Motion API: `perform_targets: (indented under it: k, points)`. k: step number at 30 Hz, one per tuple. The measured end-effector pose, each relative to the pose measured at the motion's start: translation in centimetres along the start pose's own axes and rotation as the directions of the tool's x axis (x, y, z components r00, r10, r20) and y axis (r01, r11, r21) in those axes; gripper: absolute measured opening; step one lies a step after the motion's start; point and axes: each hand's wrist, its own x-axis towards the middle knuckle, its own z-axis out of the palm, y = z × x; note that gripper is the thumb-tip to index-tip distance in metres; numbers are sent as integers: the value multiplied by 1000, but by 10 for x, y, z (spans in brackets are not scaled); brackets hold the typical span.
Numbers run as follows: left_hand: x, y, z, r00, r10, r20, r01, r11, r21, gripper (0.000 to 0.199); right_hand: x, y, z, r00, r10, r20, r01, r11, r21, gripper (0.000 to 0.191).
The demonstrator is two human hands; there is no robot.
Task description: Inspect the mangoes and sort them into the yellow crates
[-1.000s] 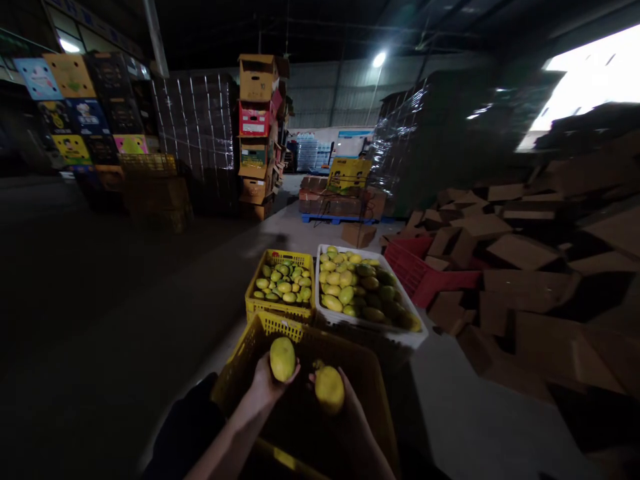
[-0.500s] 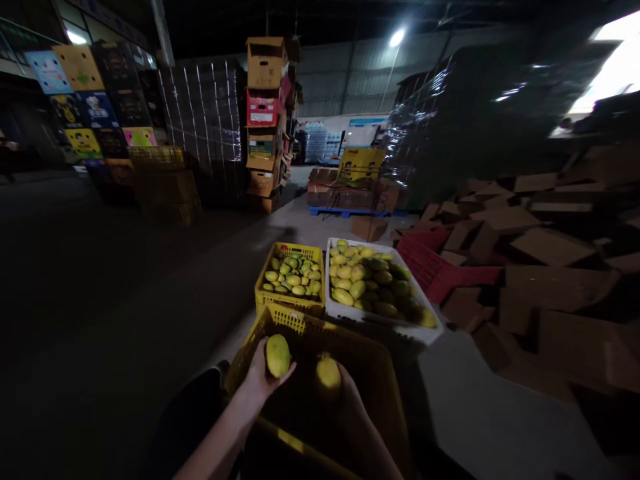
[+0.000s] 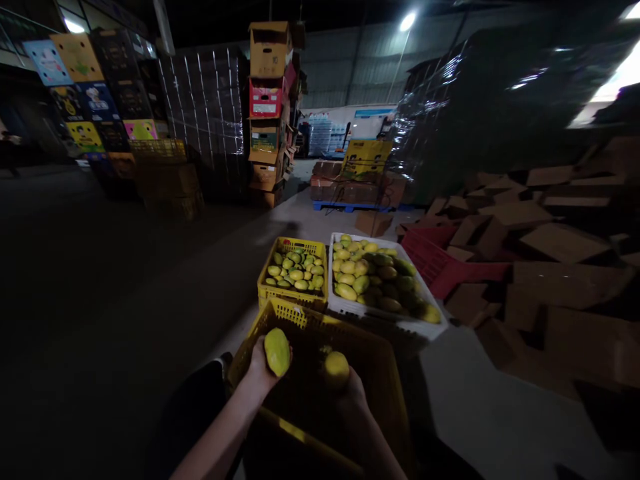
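Note:
Over a large yellow plastic crate (image 3: 340,320), my left hand (image 3: 259,367) is closed round a yellow-green mango (image 3: 277,351), held tilted. To its right, my right hand (image 3: 353,393) grips another yellow mango (image 3: 337,370), with one rounded end facing up. The fingers of that hand are mostly hidden in shadow. Most of the inside of the crate is too dark to make out; a small pale patch shows just behind the right mango. Beyond the crate, a smaller yellow crate (image 3: 263,283) and a white crate (image 3: 425,329) hold many mangoes.
A red crate (image 3: 440,267) lies against a heap of cardboard boxes (image 3: 560,240) on the right. Stacked cartons (image 3: 270,107) and wrapped pallets (image 3: 210,120) stand further back. A blue pallet (image 3: 345,207) carries boxes in the middle distance.
The mango in my right hand has turned, its rounded end now facing up, and shifted slightly right. The left mango has tipped and risen a little. The camera view has shifted slightly.

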Motion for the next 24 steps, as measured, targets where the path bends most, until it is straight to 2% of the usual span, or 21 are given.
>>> perform_targets:
  k: [3,6,9,12,19,24]
  points:
    - [-2,2,1,997,66,-47,-70,994,-89,27,-2,-1,0,997,50,-51,-46,997,65,11]
    - [-2,4,0,999,34,36,-29,992,-121,31,-8,-4,6,994,94,-61,-87,990,107,23]
    - [-2,2,1,993,-29,116,38,996,-82,34,-16,-11,14,994,110,-1,-109,983,146,31]
    - [-3,-1,3,992,-41,115,43,999,-21,39,-24,-17,18,993,100,62,-111,973,202,34]
    - [-3,-3,7,992,-24,123,18,999,50,43,-28,-23,15,976,25,216,-85,959,270,23]
    - [1,-3,3,984,-64,167,59,998,36,45,-39,-29,14,965,75,253,-136,963,234,22]
